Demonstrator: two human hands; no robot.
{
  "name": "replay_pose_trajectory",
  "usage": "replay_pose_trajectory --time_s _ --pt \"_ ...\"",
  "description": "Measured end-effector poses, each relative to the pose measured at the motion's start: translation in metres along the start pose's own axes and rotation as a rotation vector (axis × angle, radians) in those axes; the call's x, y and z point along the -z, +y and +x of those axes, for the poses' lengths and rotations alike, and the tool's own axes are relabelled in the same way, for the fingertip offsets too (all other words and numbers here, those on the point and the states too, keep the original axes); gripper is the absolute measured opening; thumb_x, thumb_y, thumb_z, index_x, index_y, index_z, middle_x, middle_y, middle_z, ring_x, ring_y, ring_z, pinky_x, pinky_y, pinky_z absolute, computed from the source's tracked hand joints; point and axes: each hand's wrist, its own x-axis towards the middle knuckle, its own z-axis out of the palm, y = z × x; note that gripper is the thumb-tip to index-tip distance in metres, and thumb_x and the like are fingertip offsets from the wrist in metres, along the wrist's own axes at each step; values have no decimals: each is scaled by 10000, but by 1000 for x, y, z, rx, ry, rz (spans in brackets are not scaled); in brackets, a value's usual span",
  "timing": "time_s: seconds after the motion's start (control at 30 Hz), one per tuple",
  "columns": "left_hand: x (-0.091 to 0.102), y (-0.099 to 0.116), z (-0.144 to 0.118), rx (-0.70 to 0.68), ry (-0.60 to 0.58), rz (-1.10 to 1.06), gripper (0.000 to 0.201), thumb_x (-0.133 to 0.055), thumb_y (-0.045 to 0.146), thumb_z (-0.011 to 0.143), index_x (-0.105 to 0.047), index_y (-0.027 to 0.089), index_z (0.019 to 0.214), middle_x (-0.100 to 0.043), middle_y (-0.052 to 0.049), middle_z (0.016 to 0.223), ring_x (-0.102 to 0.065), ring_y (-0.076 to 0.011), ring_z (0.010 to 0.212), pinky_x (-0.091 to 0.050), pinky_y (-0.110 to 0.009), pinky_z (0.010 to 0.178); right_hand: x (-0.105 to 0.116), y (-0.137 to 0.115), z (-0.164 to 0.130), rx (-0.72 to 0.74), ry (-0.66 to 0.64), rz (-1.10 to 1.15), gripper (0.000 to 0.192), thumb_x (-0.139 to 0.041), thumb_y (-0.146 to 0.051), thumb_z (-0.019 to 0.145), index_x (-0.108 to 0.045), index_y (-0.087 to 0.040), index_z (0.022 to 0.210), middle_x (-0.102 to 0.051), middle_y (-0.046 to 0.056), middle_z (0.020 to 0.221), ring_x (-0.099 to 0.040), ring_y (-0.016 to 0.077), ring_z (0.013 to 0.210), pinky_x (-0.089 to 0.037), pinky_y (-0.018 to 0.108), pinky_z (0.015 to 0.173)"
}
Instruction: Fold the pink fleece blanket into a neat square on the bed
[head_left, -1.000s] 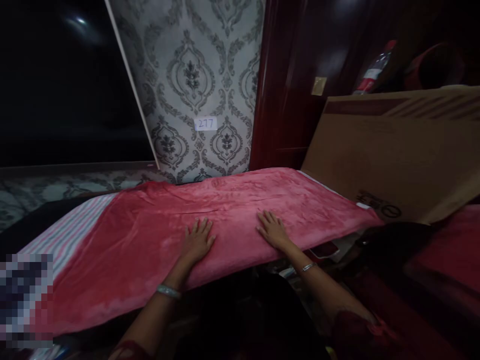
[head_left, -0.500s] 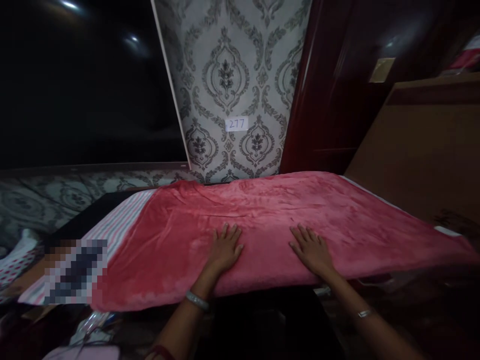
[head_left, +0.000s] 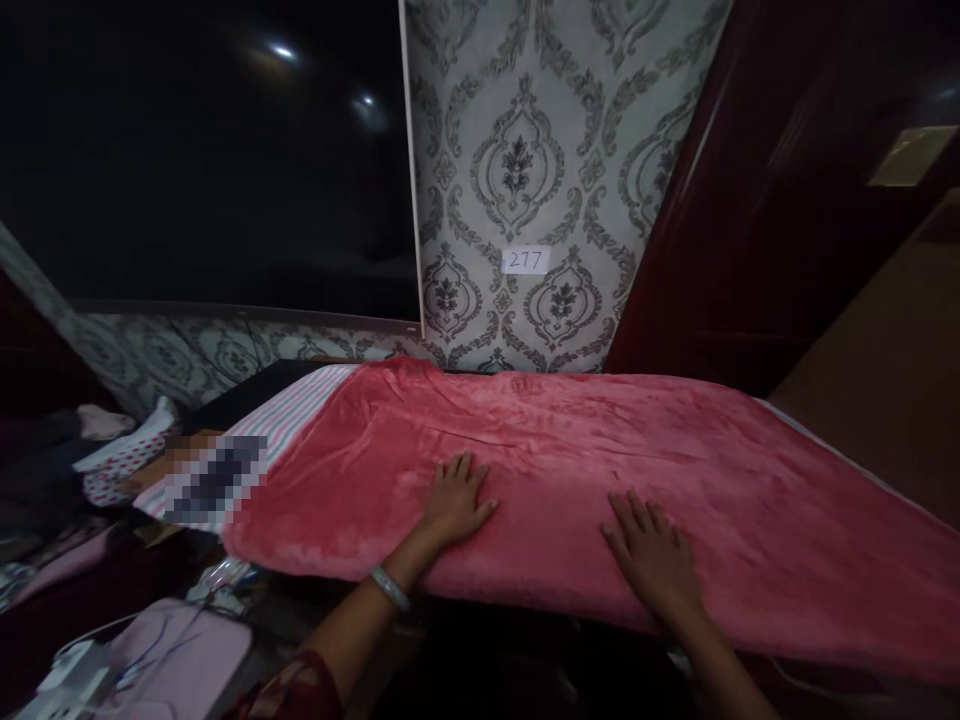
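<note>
On the near part of the pink blanket (head_left: 570, 480), head view, we have both hands flat, palms down: left hand (head_left: 454, 500) with fingers spread, resting toward the blanket's left end, right hand (head_left: 656, 560) likewise splayed and pressing close to the near hem. Neither hand pinches or grasps anything; they just lie open on the plush. Blanket is spread across a raised surface, running from a striped cloth (head_left: 300, 415) at the left to the picture's right edge, its near edge hanging slightly over a dark gap below. A bangle (head_left: 391, 588) sits on the left wrist. Behind: patterned wallpaper (head_left: 525, 180) with a small tag reading 277 (head_left: 525, 261), a dark screen (head_left: 202, 160) at left, dark red wood (head_left: 750, 230) at right. Lower left holds a cluttered pile of fabrics (head_left: 112, 450) and a pale pink item with cables (head_left: 172, 660). Risks, as we judge them: plush is slippery, so flat palms could drag the whole blanket toward the near edge and let it slide off into the gap; uneven pressure between hands could bunch it into creases rather than flatten it; the bangle may snag the pile; the left end could ride over the striped cloth and pull it along. Lighting is dim, so small folds are hard to tell.
</note>
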Motion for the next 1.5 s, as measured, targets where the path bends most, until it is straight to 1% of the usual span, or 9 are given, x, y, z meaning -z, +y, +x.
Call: replay_pose_trajectory --time_s 0.13,0.33,0.5,0.67,0.83,0.97,1.2,1.37,1.5 --pt "16 -24 34 16 55 -96 343 -524 338 918 -659 170 1185 -650 -141 1237 -597 -270 1134 -460 -417 968 -5 13 11 11 -36 97 628 -327 -517 916 -519 -244 1447 -444 80 1535 -385 355 1420 -337 602 1107" --pt "27 -62 105 97 149 -82 234 -456 195 924 -687 160 937 -695 -124 1007 -628 -228 967 -465 -344 868 23 14 83 91 -26 541 569 -374 -488 885 -658 -218 1299 -707 140 1193 -665 342 1097 -525 482 950" --pt "5 -69 115 84 220 -66 238 -431 215 941 -664 179 911 -673 -110 992 -605 -226 969 -451 -352 882 44 -46 178 287 -24 642 513 -424 -390 860 -675 -172 1251 -734 111 1139 -712 269 949 -563 408 866" --pt "-2 -79 112 117 368 -173 214 -422 201 933 -619 201 848 -649 -75 895 -592 -202 883 -458 -333 819 41 -129 264 426 -17 582 492 -473 -218 862 -615 -187 1333 -689 92 1257 -681 237 1083 -533 391 952" --pt "-2 -84 115 171 424 -246 177 -421 187 910 -575 211 826 -628 -64 867 -580 -187 826 -454 -316 760 30 -200 318 416 -79 468 573 -509 -216 909 -448 -92 1465 -580 163 1398 -566 235 1282 -462 342 1045" --pt "-4 -83 117 185 428 -263 152 -441 199 895 -553 222 795 -625 -67 842 -579 -204 827 -457 -334 754 19 -230 340 413 -138 413 672 -637 -259 865 -420 -89 1478 -548 196 1417 -566 252 1273 -466 317 1013" --pt "-5 -81 118 218 391 -295 118 -473 182 874 -577 226 840 -640 -72 878 -586 -218 871 -461 -351 784 15 -239 348 381 -149 350 226 -633 -244 857 -710 -152 1049 -702 144 1118 -659 247 1057 -471 300 892" --pt "-3 -78 117 249 390 -238 133 -474 183 888 -604 205 870 -640 -81 923 -567 -222 895 -450 -362 806 36 -229 384 100 36 407 368 -369 -173 945 -625 -74 1191 -673 213 1115 -650 266 1020 -467 335 854" --pt "1 -75 117 275 361 -150 165 -472 188 903 -637 187 906 -640 -84 972 -546 -237 951 -434 -387 850 42 -224 411 -78 181 476 371 -354 -120 924 -571 -21 1209 -639 220 1119 -612 270 1037 -451 329 852"
